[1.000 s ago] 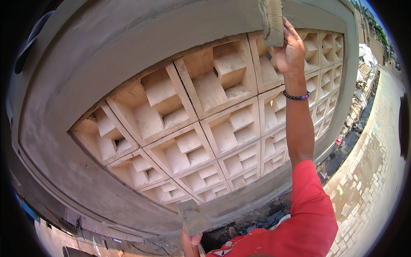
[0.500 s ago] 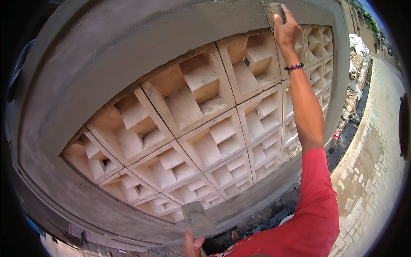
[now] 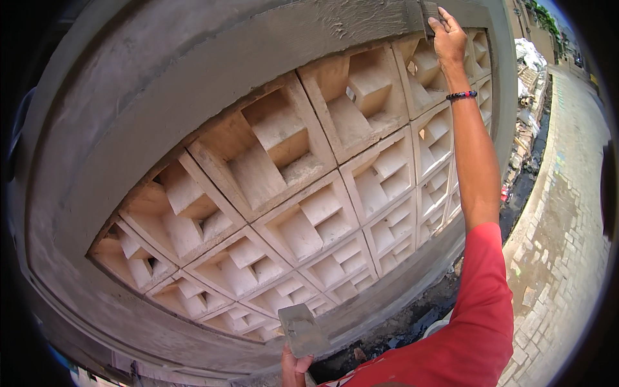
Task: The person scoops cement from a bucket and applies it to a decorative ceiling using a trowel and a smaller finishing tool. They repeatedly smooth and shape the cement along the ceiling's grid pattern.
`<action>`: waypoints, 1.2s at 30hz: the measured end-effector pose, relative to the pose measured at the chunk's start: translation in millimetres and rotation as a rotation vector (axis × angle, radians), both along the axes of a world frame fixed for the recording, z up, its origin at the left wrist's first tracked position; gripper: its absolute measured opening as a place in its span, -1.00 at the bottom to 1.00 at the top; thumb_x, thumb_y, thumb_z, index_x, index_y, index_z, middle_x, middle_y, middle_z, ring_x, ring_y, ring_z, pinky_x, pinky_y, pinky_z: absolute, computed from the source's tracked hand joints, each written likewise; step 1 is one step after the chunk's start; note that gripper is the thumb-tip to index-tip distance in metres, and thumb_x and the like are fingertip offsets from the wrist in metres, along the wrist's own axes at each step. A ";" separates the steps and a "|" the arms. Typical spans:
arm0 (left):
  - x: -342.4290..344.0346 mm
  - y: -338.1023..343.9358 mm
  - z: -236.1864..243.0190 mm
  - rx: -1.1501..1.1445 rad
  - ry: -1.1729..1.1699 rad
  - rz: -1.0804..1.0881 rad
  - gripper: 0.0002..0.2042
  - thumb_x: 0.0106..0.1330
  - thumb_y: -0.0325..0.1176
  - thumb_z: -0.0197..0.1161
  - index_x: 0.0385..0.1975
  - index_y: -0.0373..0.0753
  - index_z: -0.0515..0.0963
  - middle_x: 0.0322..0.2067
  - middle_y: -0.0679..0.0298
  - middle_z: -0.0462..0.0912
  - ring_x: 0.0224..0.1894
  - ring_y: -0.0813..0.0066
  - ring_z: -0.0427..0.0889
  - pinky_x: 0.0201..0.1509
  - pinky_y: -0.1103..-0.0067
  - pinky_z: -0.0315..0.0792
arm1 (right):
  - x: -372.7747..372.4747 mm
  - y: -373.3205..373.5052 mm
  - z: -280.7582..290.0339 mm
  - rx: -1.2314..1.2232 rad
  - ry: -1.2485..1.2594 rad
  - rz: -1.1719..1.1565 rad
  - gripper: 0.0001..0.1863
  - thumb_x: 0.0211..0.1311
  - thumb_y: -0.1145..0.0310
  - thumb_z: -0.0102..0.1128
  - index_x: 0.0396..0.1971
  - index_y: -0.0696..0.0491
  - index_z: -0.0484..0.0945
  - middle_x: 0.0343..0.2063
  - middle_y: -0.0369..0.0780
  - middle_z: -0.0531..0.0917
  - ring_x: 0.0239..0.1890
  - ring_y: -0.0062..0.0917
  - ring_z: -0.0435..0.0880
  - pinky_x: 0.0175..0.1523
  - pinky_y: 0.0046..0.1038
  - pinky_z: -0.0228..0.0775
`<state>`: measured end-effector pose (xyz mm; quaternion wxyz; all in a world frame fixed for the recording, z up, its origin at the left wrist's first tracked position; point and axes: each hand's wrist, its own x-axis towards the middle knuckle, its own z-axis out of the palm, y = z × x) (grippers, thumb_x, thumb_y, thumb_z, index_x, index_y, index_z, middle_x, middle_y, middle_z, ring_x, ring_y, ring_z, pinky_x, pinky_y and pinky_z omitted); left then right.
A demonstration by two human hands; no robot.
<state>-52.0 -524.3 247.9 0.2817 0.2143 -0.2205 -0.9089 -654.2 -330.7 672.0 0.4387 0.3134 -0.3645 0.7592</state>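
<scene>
My right hand (image 3: 449,40) is raised high against the wall, its fingers gripping a small flat float (image 3: 428,14) pressed to the grey plaster band (image 3: 258,58) above the blocks. Rough, ridged plaster shows just left of the float. Low at the bottom, my left hand (image 3: 294,369) grips a trowel (image 3: 300,329) with a flat, smeared grey blade pointing up; its handle is mostly hidden by the fingers. Between the hands spreads a panel of pale openwork breeze blocks (image 3: 303,226), framed by the plaster.
Below the wall runs a dark, wet drainage ditch (image 3: 412,319). To the right lies a paved street (image 3: 554,258), with rubble and white sacks (image 3: 530,55) heaped along the ditch farther off. The plastered frame curves down the left side.
My right hand and the float have shifted right along the top band, and ridged plaster shows behind them. The blocks appear farther left in view. The trowel stays low in my left hand.
</scene>
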 end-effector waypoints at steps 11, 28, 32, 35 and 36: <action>-11.0 -0.4 7.8 -0.076 -0.072 -0.030 -0.55 0.06 -0.17 0.24 -0.04 -0.21 0.44 -0.07 0.23 0.54 -0.03 0.29 0.52 0.10 0.35 0.37 | 190.5 -109.9 -25.9 0.203 0.390 -0.175 -0.63 0.03 0.45 0.13 -0.10 0.20 0.51 -0.21 -0.01 0.60 -0.15 -0.22 0.59 -0.03 -0.40 0.38; -0.4 4.2 -8.1 -0.009 -0.053 0.061 -0.65 0.10 -0.27 0.19 -0.11 -0.21 0.47 -0.14 0.27 0.58 -0.11 0.35 0.57 0.04 0.37 0.42 | 60.6 -37.0 31.5 0.053 0.094 -0.394 -0.63 0.03 0.54 0.08 -0.09 0.30 0.46 -0.10 -0.02 0.56 -0.02 -0.35 0.50 0.11 -0.45 0.28; -20.4 4.1 5.2 -0.031 -0.074 -0.002 -0.64 0.10 -0.28 0.17 -0.09 -0.22 0.46 -0.14 0.25 0.58 -0.11 0.32 0.56 0.04 0.36 0.42 | 141.7 -87.1 8.4 0.252 0.375 -0.427 -0.65 0.14 0.44 0.13 -0.04 0.10 0.50 -0.23 -0.24 0.63 -0.20 -0.64 0.55 -0.02 -0.57 0.37; -20.0 9.5 12.1 -0.089 -0.095 -0.003 -0.63 0.11 -0.26 0.16 -0.06 -0.22 0.44 -0.12 0.23 0.57 -0.09 0.28 0.55 0.06 0.34 0.40 | 176.6 -92.9 -7.6 0.251 0.562 -0.213 -0.73 0.04 0.45 0.13 -0.21 0.16 0.56 -0.31 -0.07 0.63 -0.30 -0.25 0.60 -0.17 -0.40 0.42; -18.9 9.6 12.1 -0.099 -0.070 -0.018 -0.62 0.12 -0.25 0.16 -0.06 -0.22 0.44 -0.11 0.22 0.56 -0.09 0.27 0.55 0.07 0.33 0.39 | 170.6 -83.2 -3.1 0.204 0.457 -0.178 -0.71 0.09 0.45 0.14 -0.15 0.13 0.54 -0.28 -0.15 0.64 -0.25 -0.44 0.58 -0.11 -0.48 0.40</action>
